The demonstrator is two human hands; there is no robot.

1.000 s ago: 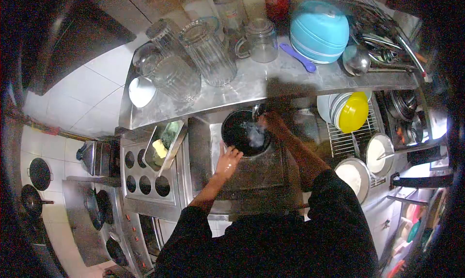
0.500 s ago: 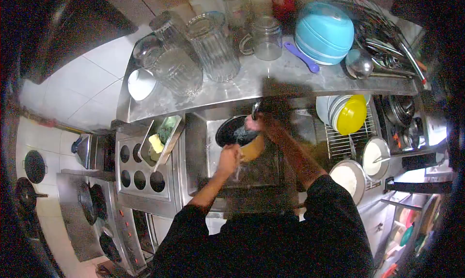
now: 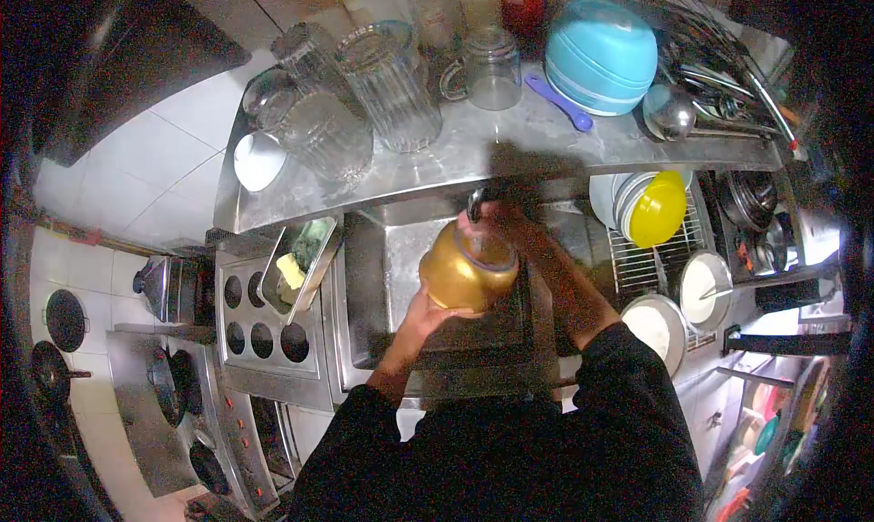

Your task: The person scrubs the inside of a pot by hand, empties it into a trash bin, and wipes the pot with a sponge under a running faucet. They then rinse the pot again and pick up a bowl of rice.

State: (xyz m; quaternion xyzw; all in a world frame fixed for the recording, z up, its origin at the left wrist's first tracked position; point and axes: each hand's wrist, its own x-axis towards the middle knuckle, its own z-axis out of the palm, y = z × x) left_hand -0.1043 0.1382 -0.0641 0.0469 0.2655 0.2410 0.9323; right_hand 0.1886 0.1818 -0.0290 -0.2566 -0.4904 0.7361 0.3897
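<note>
A gold-coloured bowl (image 3: 460,281) is tilted over the sink (image 3: 364,326), its outer side and round base ring turned up toward me. My left hand (image 3: 428,314) grips it from the lower left, fingers spread under its edge. At its upper edge, my right hand (image 3: 493,220) is closed against the bowl, right beside the dark tap (image 3: 476,201). The bowl's inside faces away and is hidden, as are some right-hand fingers.
A metal tray (image 3: 314,267) with a yellow sponge (image 3: 290,271) stands left of the sink. Glass jugs (image 3: 391,90), a blue bowl (image 3: 603,58) and a purple spoon (image 3: 558,101) sit on the shelf above. To the right, a wire rack (image 3: 640,260) holds dishes.
The bowl has turned over, from its dark inside showing to its gold outside and base showing. My left hand has shifted slightly down and left, and now supports it from below.
</note>
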